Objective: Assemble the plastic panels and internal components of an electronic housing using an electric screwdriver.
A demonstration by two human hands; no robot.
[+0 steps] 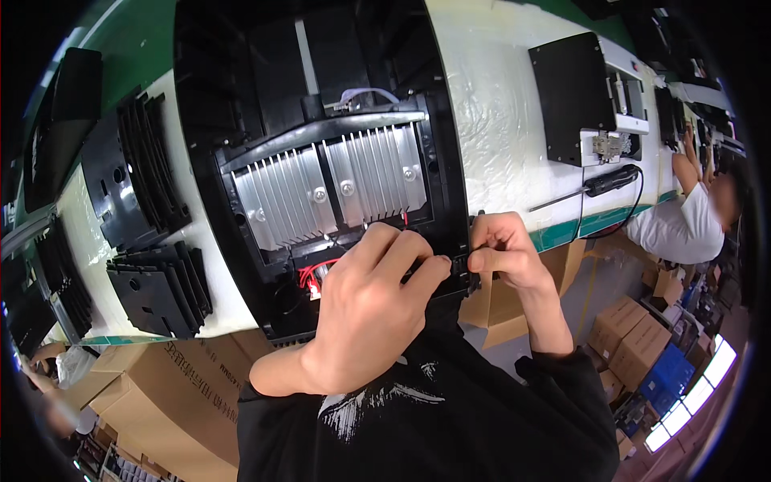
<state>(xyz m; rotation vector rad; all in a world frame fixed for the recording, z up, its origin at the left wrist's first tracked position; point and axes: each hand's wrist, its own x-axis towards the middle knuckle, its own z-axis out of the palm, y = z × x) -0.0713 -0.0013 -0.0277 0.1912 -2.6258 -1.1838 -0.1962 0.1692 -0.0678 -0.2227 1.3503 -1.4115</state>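
In front of me lies a large black housing (451,161) with two silver finned heat sinks (281,197) screwed down inside it. My left hand (373,293) reaches over its near right part, fingers curled and pressed together; what they grip is hidden. At the right rim my right hand (514,257) pinches with thumb and forefinger at a small black part (462,267), whose kind I cannot make out. Left fingertips are close to that part as well. Red wires (307,275) with a white connector (315,291) show beside my left hand inside the housing.
Stacked black plates (161,285) stand on the left of the white-covered bench (498,120). A black-and-white device (574,96) and a black electric screwdriver (610,182) lie right. Cardboard boxes (165,394) sit below the bench edge. Another person (683,221) works far right.
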